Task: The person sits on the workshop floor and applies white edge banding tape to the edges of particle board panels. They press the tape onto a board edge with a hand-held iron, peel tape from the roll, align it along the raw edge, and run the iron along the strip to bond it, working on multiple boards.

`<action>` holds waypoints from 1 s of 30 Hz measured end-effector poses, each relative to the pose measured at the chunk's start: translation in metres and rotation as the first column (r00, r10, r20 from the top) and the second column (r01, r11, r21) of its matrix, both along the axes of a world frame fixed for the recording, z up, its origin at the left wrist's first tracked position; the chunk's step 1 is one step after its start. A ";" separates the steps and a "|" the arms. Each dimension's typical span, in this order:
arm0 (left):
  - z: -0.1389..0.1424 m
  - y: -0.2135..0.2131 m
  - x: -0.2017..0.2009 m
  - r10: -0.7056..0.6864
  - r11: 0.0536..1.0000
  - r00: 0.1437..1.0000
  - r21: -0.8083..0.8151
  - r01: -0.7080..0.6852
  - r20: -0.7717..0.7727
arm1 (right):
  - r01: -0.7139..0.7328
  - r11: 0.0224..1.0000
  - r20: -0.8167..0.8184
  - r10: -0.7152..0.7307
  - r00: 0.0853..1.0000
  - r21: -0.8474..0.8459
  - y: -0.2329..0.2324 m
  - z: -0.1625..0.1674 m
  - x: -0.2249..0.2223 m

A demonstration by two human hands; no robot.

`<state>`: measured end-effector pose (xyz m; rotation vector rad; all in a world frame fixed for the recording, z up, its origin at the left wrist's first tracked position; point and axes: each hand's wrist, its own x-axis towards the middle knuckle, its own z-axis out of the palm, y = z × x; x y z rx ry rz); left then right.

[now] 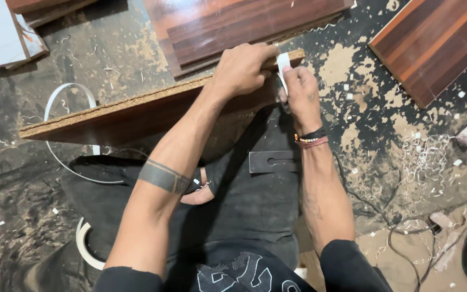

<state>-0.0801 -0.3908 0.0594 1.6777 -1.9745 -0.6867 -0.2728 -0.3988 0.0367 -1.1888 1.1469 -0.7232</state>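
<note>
A long chipboard panel (109, 116) with a dark wood-look face stands on edge across my lap, its raw top edge facing up. My left hand (242, 67) presses down on the panel's right end, fingers curled over the edge. My right hand (298, 92) sits just beside it at the panel's corner and pinches a white edge-banding strip (282, 64) that sticks up between thumb and fingers. More of the white strip (63, 94) loops away on the floor to the left.
Stacked wood-look boards (244, 24) lie just beyond the panel; another board (433, 46) lies at upper right. A coil of white banding (85, 246) rests by my left knee. Shavings, white offcuts and dark cables (401, 227) litter the dusty floor on the right.
</note>
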 end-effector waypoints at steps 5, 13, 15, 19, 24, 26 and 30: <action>-0.003 -0.012 0.000 0.006 0.996 0.997 0.091 0.002 -0.083 | 0.000 0.999 0.014 -0.001 1.000 0.053 -0.002 -0.008 -0.001; -0.021 -0.007 -0.030 0.032 0.969 0.980 -0.247 0.018 0.199 | -0.031 0.954 0.281 -0.057 0.958 0.299 0.002 -0.048 -0.011; -0.025 -0.003 -0.030 0.050 0.946 0.964 -0.322 0.038 0.261 | -0.052 0.902 0.307 -0.091 0.947 0.428 0.012 -0.063 -0.005; -0.034 -0.008 -0.025 0.106 0.899 0.929 -0.433 0.063 0.355 | -0.105 0.862 0.444 -0.147 0.884 0.495 0.036 -0.085 0.010; -0.044 -0.011 -0.035 0.108 0.912 0.928 -0.408 0.051 0.358 | 0.016 0.912 0.350 -0.173 0.921 0.409 0.055 -0.082 0.013; -0.045 -0.009 -0.043 0.082 0.931 0.962 -0.364 0.019 0.260 | 0.060 0.928 0.344 -0.197 0.918 0.369 0.065 -0.069 0.003; -0.037 0.008 -0.048 0.056 0.968 0.985 -0.249 -0.013 0.164 | 0.050 0.920 0.319 -0.186 0.929 0.390 0.082 -0.038 -0.009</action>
